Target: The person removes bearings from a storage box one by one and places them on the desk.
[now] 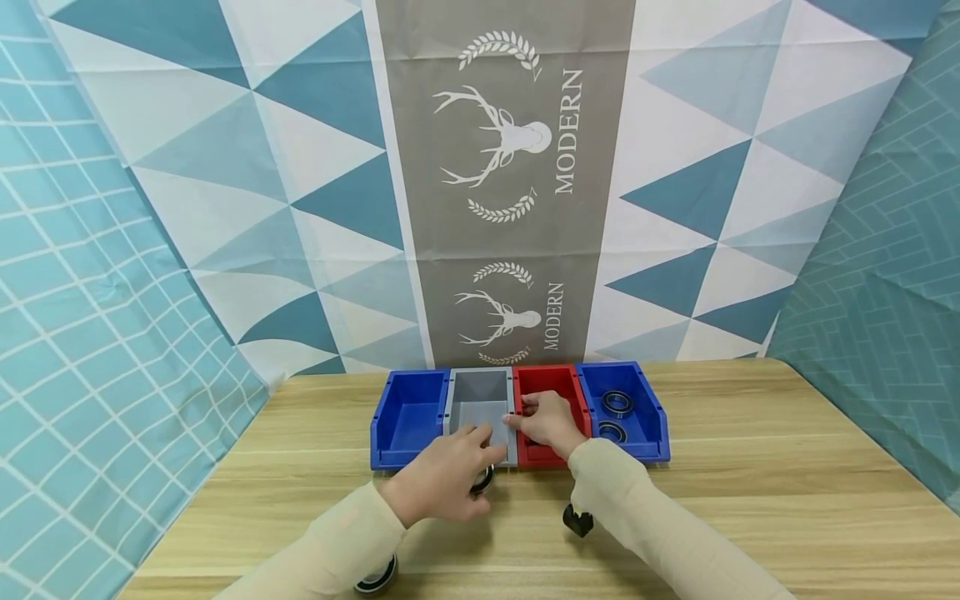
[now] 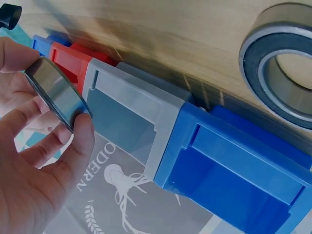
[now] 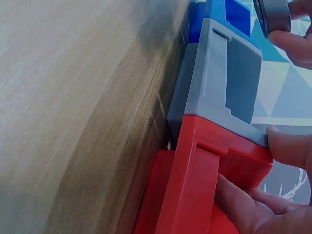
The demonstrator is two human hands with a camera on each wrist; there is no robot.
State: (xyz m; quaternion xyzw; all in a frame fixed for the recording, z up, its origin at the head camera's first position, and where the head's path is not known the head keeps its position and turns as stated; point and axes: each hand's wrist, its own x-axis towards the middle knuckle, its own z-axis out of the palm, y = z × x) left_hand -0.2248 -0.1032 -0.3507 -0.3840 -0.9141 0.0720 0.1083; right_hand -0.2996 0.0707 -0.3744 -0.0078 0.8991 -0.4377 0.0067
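My left hand [image 1: 450, 473] holds a ball bearing [image 2: 61, 92] by its outer edge, thumb on one side and fingers on the other. In the head view this bearing is partly covered by the hand, just in front of the grey bin [image 1: 480, 387]. My right hand [image 1: 551, 421] grips the adjoining side walls of the grey bin and the red bin [image 1: 547, 379]. In the right wrist view its thumb [image 3: 290, 148] lies against the wall's rim, with fingers [image 3: 239, 202] inside the red bin. The red bin's floor is partly hidden by the hand.
Blue bins stand at the row's left end [image 1: 408, 417] and right end [image 1: 647, 421]. Two bearings [image 1: 617, 403] lie in the right one. Another bearing [image 2: 278, 63] rests on the wooden table [image 1: 315, 433] by my left forearm. A small black object [image 1: 577, 521] shows beside my right sleeve.
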